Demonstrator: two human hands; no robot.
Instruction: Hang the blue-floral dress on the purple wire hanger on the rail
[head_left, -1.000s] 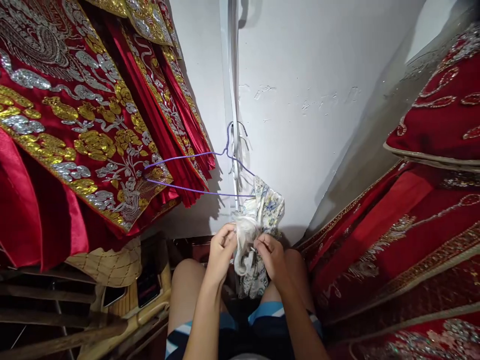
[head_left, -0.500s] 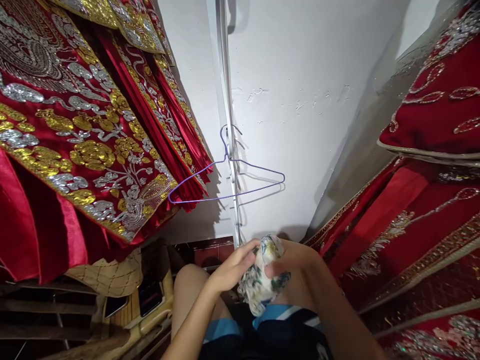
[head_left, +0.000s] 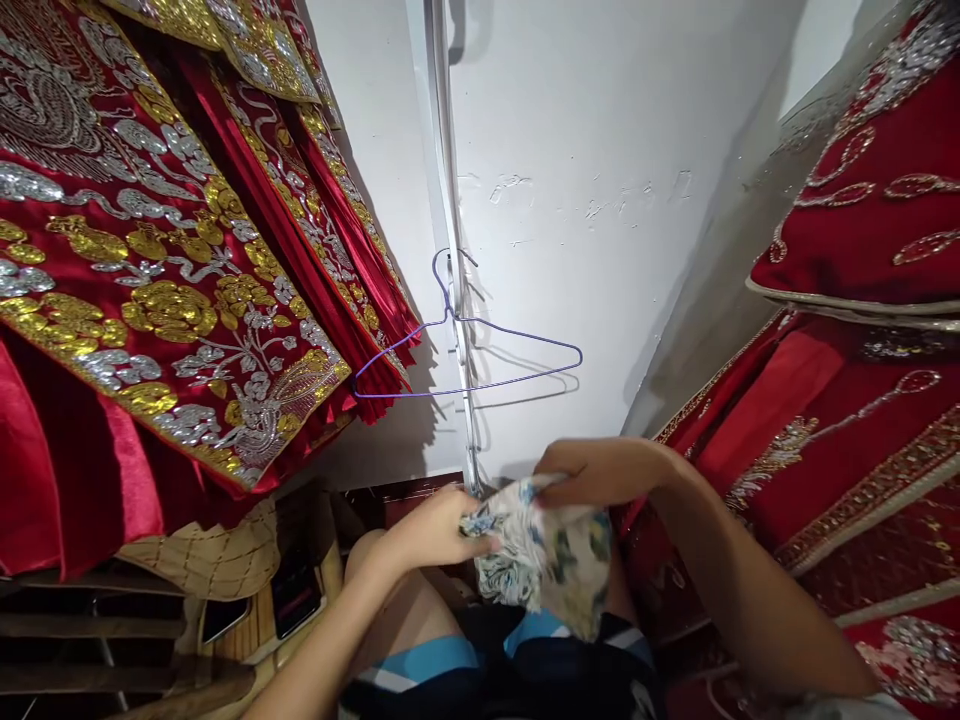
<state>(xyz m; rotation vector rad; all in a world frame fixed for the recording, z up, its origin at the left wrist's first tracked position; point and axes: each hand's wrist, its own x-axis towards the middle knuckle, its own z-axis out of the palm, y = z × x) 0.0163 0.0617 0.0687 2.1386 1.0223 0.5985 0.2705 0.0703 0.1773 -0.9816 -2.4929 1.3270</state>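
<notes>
A crumpled white cloth with a blue, green and yellow print (head_left: 555, 555) is stretched between my hands, low in the head view above my lap. My left hand (head_left: 450, 528) grips its bunched left edge. The upper right part is pinched by my right hand (head_left: 574, 475), whose fingers partly hide behind the fabric. Beyond them, a thin purple hanger (head_left: 517, 382) hangs by its hook from a white metal upright (head_left: 455, 180), with nothing on it.
Red garments with gold and silver embroidery (head_left: 172, 310) hang at the left; more red beaded garments (head_left: 847, 400) fill the right. At lower left, two phones (head_left: 296, 590) (head_left: 225, 618) lie on a wooden surface. A white wall (head_left: 570, 130) stands ahead.
My hands have moved apart, the left going left and the right rising to the right. The cloth, bundled before, is now spread wider between them.
</notes>
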